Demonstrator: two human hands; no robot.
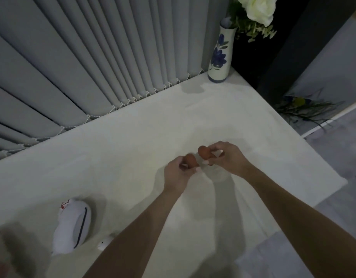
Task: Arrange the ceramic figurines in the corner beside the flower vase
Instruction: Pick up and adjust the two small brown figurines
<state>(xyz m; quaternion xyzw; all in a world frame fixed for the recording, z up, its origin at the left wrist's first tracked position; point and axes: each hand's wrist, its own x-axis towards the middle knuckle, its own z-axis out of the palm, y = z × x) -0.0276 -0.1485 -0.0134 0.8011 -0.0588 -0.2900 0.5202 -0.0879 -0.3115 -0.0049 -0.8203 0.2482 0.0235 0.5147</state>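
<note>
both forearms reach over the white table (133, 149). left hand (176, 173) pinches one brown figurine (190, 160), right hand (227, 157) pinches another (205, 152), mid-table, well short of the vase (219, 57). best carry both low, set them upright just beside the vase base without nudging it.

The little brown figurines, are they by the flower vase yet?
Not yet. The left hand grips one small brown figurine, the right hand another, mid-table. Nothing stands beside the white blue-flowered vase. The white figurine is also left.
</note>
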